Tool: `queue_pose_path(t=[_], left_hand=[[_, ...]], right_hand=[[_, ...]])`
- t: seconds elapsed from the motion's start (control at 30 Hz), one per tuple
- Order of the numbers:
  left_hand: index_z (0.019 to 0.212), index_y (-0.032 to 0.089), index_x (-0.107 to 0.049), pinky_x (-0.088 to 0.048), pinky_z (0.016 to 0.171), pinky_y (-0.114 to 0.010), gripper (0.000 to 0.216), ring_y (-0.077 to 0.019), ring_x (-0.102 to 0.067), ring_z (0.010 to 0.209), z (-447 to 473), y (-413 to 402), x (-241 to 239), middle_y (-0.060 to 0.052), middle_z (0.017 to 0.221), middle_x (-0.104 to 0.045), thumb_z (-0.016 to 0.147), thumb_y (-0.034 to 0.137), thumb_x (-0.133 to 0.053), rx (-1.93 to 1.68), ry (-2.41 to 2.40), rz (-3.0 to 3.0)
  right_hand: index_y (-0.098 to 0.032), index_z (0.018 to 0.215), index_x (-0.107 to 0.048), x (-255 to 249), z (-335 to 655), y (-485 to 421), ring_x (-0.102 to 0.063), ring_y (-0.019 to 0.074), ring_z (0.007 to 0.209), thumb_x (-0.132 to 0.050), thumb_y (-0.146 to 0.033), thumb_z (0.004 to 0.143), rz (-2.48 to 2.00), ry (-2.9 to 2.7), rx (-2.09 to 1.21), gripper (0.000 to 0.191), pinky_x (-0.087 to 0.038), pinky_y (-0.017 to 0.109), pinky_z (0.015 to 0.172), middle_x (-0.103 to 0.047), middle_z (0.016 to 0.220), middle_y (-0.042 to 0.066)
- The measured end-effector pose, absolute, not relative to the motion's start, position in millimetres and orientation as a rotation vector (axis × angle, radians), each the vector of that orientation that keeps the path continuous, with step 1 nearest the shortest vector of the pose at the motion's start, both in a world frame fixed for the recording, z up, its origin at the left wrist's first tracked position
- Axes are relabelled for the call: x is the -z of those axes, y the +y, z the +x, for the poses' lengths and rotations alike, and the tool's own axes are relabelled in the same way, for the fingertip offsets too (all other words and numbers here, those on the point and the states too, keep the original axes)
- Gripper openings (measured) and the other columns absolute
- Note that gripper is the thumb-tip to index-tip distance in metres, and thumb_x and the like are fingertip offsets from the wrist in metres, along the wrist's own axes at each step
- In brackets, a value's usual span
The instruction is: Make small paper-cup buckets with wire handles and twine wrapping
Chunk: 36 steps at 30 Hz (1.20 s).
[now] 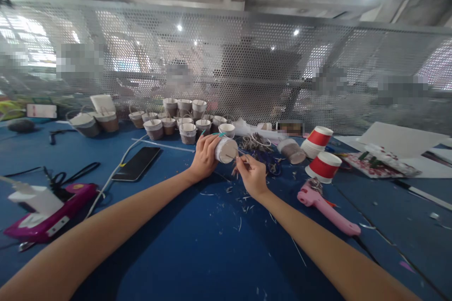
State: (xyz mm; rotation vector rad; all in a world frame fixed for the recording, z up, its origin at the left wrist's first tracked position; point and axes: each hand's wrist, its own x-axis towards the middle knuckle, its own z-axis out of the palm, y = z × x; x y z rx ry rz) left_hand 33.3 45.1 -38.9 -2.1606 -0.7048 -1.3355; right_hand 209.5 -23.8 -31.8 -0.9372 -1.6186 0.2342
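My left hand (205, 156) is wrapped round a small white paper cup (226, 150), which lies tilted with its round end toward me. Close to that end, my right hand (251, 174) is closed in a pinch with a thin brownish strand or stick between the fingertips. Its tip touches the cup's round face. What the strand is made of is too small to tell. Behind the hands stands a group of small white-and-brown cup baskets (188, 133) with thin handles. A loose pile of grey-brown twine (254, 142) lies just past my right hand.
A pink glue gun (328, 209) and red-and-white paper cups (324, 167) sit to the right. On the left are a black phone (137, 163), a white cable and a purple power strip (52, 216). Scraps litter the blue table (197, 254). A perforated metal screen (226, 66) stands behind.
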Motion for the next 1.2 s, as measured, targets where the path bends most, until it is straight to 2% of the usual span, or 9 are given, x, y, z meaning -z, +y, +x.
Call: queue_pose_path(t=[0.13, 0.33, 0.57, 0.77, 0.87, 1.03, 1.2], left_hand=[[0.137, 0.011, -0.029, -0.033, 0.102, -0.056, 0.057, -0.0307, -0.045, 0.118, 34.1, 44.6, 38.4, -0.020, 0.126, -0.051, 0.084, 0.020, -0.049, 1.354, -0.684, -2.153], [0.138, 0.012, -0.025, -0.033, 0.103, -0.057, 0.057, -0.0311, -0.045, 0.118, 33.0, 43.9, 38.6, -0.018, 0.128, -0.049, 0.085, 0.019, -0.045, 1.294, -0.717, -2.165], [0.138, 0.012, -0.025, -0.032, 0.103, -0.057, 0.059, -0.0313, -0.044, 0.118, 32.8, 44.6, 39.1, -0.019, 0.127, -0.050, 0.085, 0.021, -0.048, 1.309, -0.704, -2.157], [0.137, 0.012, -0.028, -0.033, 0.103, -0.056, 0.055, -0.0305, -0.045, 0.118, 33.8, 43.4, 37.9, -0.019, 0.126, -0.051, 0.086, 0.020, -0.046, 1.315, -0.694, -2.146], [0.136, 0.012, -0.029, -0.032, 0.103, -0.056, 0.054, -0.0303, -0.045, 0.117, 33.8, 43.3, 37.6, -0.019, 0.126, -0.051, 0.085, 0.019, -0.045, 1.314, -0.690, -2.146], [0.136, 0.011, -0.029, -0.033, 0.103, -0.057, 0.054, -0.0304, -0.045, 0.117, 33.8, 43.1, 37.2, -0.019, 0.126, -0.051, 0.084, 0.018, -0.045, 1.316, -0.695, -2.153], [0.136, 0.011, -0.029, -0.034, 0.102, -0.056, 0.056, -0.0304, -0.045, 0.117, 35.0, 42.1, 36.7, -0.019, 0.126, -0.052, 0.083, 0.015, -0.047, 1.323, -0.685, -2.139]], right_hand=[[-0.020, 0.058, -0.050, 30.4, 208.1, -25.6, -0.055, 0.0108, 0.045, -0.050, -0.032, 0.088, -0.938, -1.642, -0.243, 0.032, -0.043, 0.021, 0.051, -0.056, 0.050, -0.002], [-0.021, 0.055, -0.045, 30.2, 208.5, -24.2, -0.049, 0.0099, 0.040, -0.052, -0.029, 0.086, -0.984, -1.622, -0.195, 0.033, -0.039, 0.021, 0.048, -0.049, 0.043, -0.004], [-0.020, 0.062, -0.049, 31.3, 210.7, -22.3, -0.053, 0.0110, 0.048, -0.048, -0.031, 0.088, -0.986, -1.591, -0.156, 0.029, -0.040, 0.021, 0.053, -0.055, 0.053, -0.002], [-0.021, 0.051, -0.036, 30.7, 210.9, -20.2, -0.036, 0.0082, 0.045, -0.052, -0.027, 0.082, -1.006, -1.590, -0.137, 0.035, -0.031, 0.022, 0.049, -0.038, 0.046, -0.006], [-0.021, 0.050, -0.034, 30.0, 210.0, -19.9, -0.034, 0.0077, 0.044, -0.054, -0.029, 0.080, -0.996, -1.596, -0.173, 0.037, -0.029, 0.022, 0.048, -0.035, 0.046, -0.006], [-0.021, 0.054, -0.041, 30.9, 210.0, -20.6, -0.044, 0.0090, 0.036, -0.050, -0.035, 0.086, -0.967, -1.596, -0.318, 0.036, -0.036, 0.021, 0.042, -0.043, 0.040, -0.006], [-0.021, 0.065, -0.052, 29.8, 209.3, -22.7, -0.061, 0.0135, 0.049, -0.048, -0.037, 0.089, -0.931, -1.572, -0.355, 0.030, -0.046, 0.022, 0.052, -0.063, 0.054, -0.001]])
